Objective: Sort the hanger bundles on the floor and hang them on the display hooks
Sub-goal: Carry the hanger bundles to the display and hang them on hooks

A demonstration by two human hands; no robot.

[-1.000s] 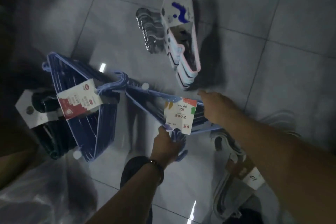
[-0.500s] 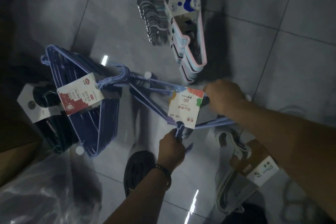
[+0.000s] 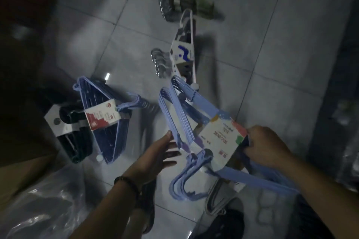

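Glossy grey ceramic floor tiles [image 3: 272, 60], crossed by dark grout lines, catch a small bright glint of light [image 3: 107, 76] left of centre. Crumpled clear plastic sheeting [image 3: 38, 211] fills the floor's lower-left corner, beside a brown cardboard box [image 3: 17, 172] at the left edge. A dark shoe [image 3: 150, 215] stands near the bottom edge. A dark upright panel [image 3: 334, 83] lines the right edge, with blurred plastic-wrapped goods [image 3: 349, 161] below it.

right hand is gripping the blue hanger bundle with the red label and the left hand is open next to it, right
Not quite. In the head view the right hand grips the blue bundle with the white, multicoloured label; the red-label bundle lies on the floor. The left hand is open beside the held one.
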